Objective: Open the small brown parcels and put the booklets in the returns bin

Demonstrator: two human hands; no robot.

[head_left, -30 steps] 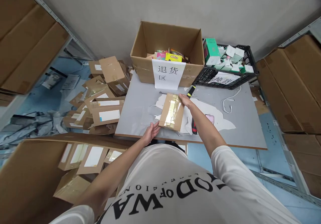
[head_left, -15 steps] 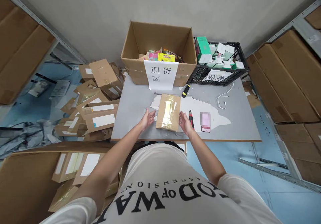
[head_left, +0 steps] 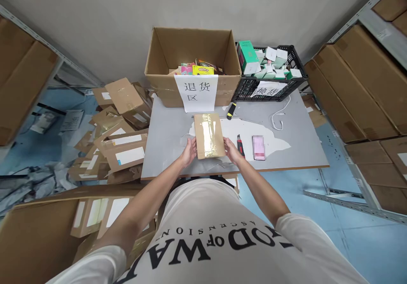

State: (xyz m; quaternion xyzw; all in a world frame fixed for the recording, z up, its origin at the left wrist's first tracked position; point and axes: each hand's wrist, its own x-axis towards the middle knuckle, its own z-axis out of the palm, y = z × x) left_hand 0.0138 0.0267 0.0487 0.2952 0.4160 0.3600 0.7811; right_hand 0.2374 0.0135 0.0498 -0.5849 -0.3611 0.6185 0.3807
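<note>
Head view: left hand [head_left: 190, 151] and right hand [head_left: 231, 150] grip the parcel [head_left: 208, 135] from either side; knife [head_left: 240, 145] just right of it.

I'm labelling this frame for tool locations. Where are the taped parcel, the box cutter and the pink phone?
taped parcel [head_left: 209, 135], head view, on its shiny taped top.
box cutter [head_left: 241, 144], head view, on its red and black handle.
pink phone [head_left: 258, 147], head view, on its middle.

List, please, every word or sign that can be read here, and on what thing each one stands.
"退货区": white paper sign on the big open carton.
"换货", partly hidden: paper sign on the black crate.
"OD OF WA" and "ASCENSION", upside down: the person's white shirt.
Labels on the floor parcels and the taped parcel: too small to read.
</note>
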